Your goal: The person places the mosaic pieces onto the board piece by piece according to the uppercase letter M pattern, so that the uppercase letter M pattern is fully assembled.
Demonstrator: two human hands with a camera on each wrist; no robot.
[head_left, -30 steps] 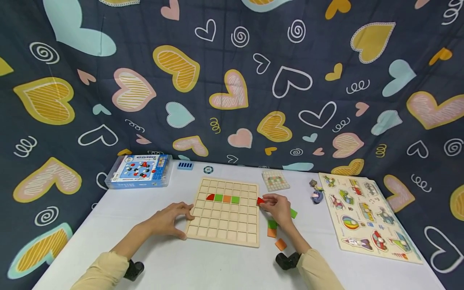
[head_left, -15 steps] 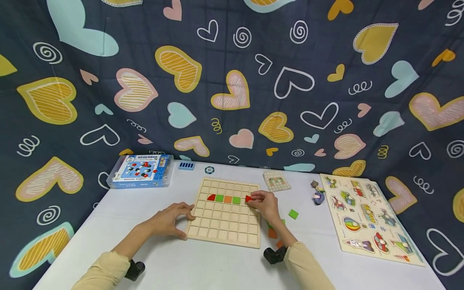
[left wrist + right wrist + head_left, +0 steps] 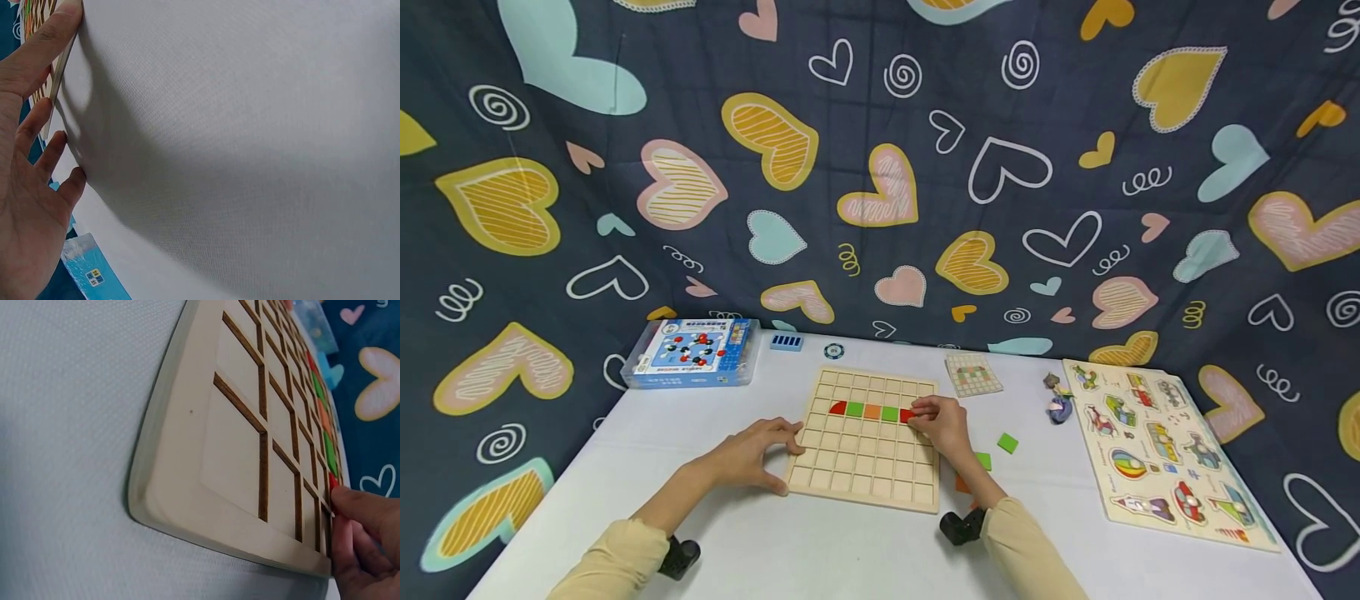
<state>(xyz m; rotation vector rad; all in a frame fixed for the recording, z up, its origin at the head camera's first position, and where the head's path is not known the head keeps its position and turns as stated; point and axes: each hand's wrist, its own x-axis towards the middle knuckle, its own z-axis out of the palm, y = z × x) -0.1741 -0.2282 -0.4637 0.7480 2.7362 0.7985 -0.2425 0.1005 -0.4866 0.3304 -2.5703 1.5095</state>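
A square wooden grid board (image 3: 861,462) lies on the table. Along one row sit a red quarter-round tile (image 3: 838,407), two green tiles (image 3: 854,409) and an orange tile (image 3: 872,411) between them. At that row's right end my right hand (image 3: 943,427) pinches another red tile (image 3: 906,415) by thumb and fingertips, against the board; the fingers partly cover it. My left hand (image 3: 752,454) rests at the board's left edge, thumb near the front corner and index finger on the rim. In the left wrist view, its other fingers (image 3: 53,153) are spread and loosely bent.
Loose green tiles (image 3: 1007,443) and partly hidden orange tiles (image 3: 962,483) lie right of the board. Behind stand a pattern card (image 3: 973,374), a boxed set (image 3: 692,354), a blue block (image 3: 786,342) and a round chip (image 3: 833,352). A figurine (image 3: 1058,407) and picture puzzle (image 3: 1165,458) lie right.
My right hand has carried the red tile leftward from the board's right edge to the row's end, beside the green tile. The left hand has stayed on the board's edge.
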